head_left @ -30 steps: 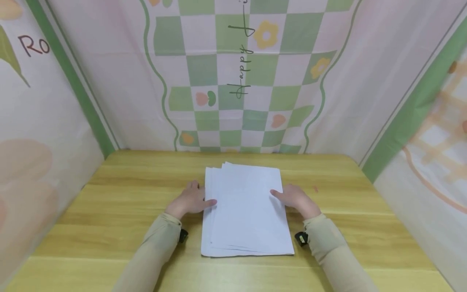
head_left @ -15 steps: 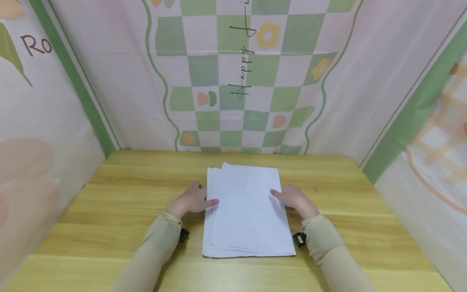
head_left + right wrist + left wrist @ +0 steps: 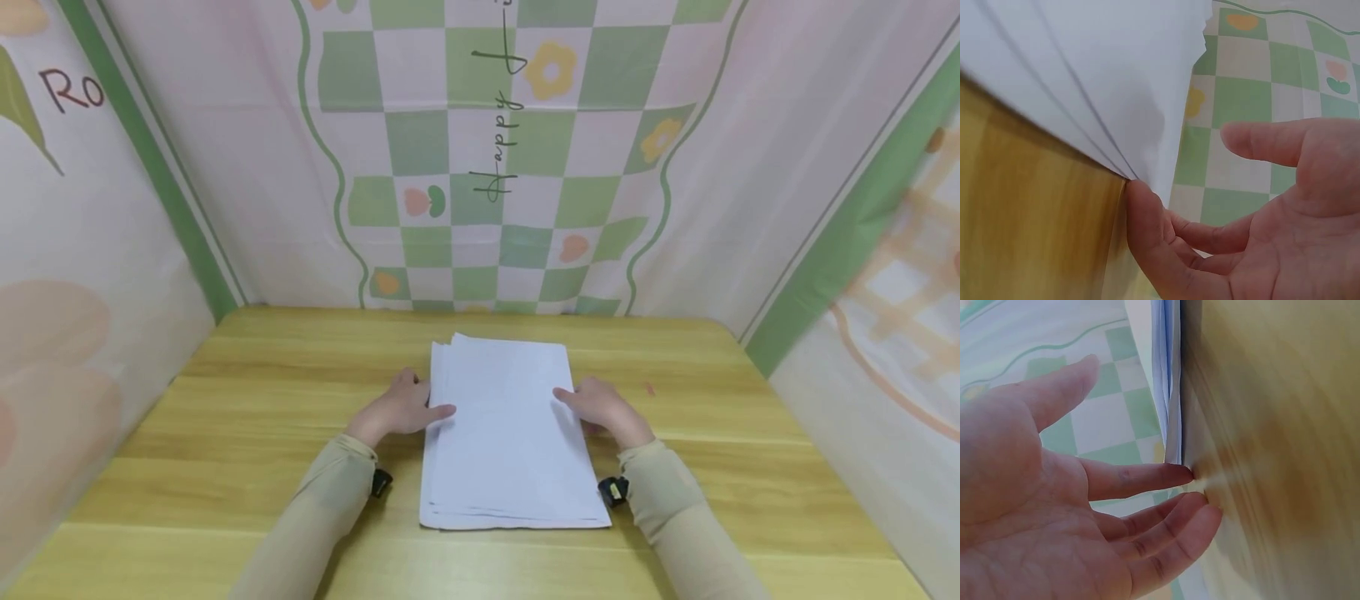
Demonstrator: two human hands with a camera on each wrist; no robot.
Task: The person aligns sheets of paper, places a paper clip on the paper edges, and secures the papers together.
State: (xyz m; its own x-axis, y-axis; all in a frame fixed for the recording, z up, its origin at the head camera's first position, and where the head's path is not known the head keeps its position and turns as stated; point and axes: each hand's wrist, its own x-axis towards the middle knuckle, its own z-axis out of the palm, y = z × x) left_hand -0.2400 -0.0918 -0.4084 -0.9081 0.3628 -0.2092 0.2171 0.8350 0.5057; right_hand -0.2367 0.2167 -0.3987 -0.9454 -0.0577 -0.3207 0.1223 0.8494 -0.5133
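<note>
A stack of white paper sheets (image 3: pixel 510 450) lies on the wooden table, its sheets slightly out of line along the left side and the near edge. At the stack's left side is my left hand (image 3: pixel 396 407); the left wrist view shows its index fingertip against the edge of the sheets (image 3: pixel 1169 387) and the other fingertips down by the table. My right hand (image 3: pixel 602 404) is at the opposite side, where its index fingertip meets the edges of the sheets (image 3: pixel 1085 94). Both thumbs stand raised over the paper, apart from the fingers.
The wooden table (image 3: pixel 225 467) runs back to a green-and-white checked curtain (image 3: pixel 480 167). Patterned cloth also hangs at the left and right. A small reddish mark (image 3: pixel 649 388) shows on the tabletop beyond my right hand.
My left hand has moved slightly right, pushing the lower sheets' left edges closer to the top sheet. The top sheet's far end has shifted a little left, with the right hand beside it.
</note>
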